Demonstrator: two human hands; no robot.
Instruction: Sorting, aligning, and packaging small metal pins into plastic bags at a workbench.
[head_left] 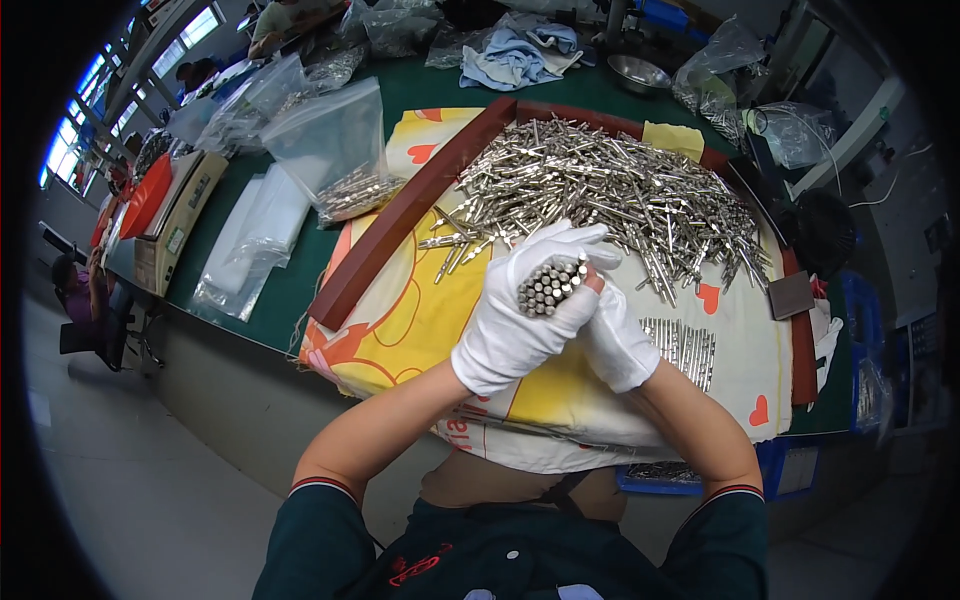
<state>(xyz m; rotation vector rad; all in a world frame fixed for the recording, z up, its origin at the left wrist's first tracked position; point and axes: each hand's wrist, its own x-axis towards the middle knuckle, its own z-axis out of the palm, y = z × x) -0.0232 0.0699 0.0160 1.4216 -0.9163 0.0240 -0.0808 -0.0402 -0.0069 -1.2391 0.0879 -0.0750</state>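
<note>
Rod bundle [551,288] was at the pile's [615,180] near side, left hand's [515,315] grip clamped round it. Right hand [618,338] lay alongside; its closure could not be told. Left of the pile, clear bag [325,135] contained rods; beyond the pile, bowl [640,76]; nearer the person than the pile, blue bin [650,488] contained metal pieces.

Pale blue cloths [515,62] at top centre and a metal bowl [640,74] farther right are being supported by a green table [425,90].
</note>
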